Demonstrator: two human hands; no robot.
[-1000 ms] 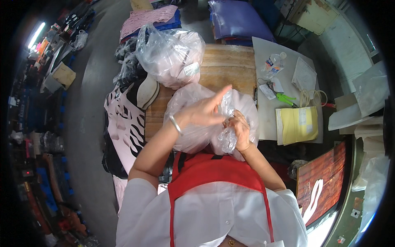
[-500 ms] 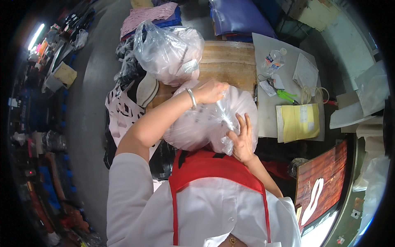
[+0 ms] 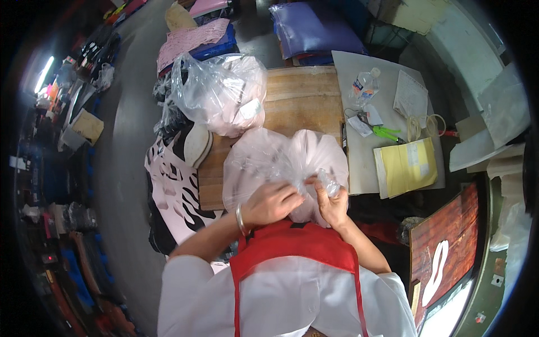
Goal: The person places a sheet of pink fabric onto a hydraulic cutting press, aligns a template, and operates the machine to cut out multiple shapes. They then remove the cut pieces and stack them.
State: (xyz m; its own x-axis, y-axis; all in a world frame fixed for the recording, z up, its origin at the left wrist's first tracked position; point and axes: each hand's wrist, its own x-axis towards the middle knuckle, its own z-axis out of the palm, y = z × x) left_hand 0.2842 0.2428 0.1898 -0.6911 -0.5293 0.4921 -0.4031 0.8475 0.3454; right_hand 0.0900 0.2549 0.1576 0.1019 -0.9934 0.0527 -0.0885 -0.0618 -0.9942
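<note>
A clear plastic bag (image 3: 258, 160) full of pale pink pieces sits in front of me against my red apron. Its top is gathered into a twisted neck. My right hand (image 3: 332, 206) is closed around this neck, and a crumpled plastic end sticks up above the thumb. Beside it, my left hand (image 3: 272, 202) has its fingers curled and pinched on the gathered plastic at the near side of the bag. A second clear bag (image 3: 222, 92) with similar pink contents and a white label stands just beyond, to the left.
Under the bags lies a wooden board (image 3: 303, 92). To its right, a pale sheet carries a plastic bottle (image 3: 365, 84), green-handled snips (image 3: 386, 133) and a yellow booklet (image 3: 407, 165). Pink cut-out sheets (image 3: 171, 185) hang at the left. Purple sheets (image 3: 317, 31) are stacked at the back.
My left hand has come down from the top of the bag toward my body. The fingers of my right hand, spread before, have closed on the twisted neck.
</note>
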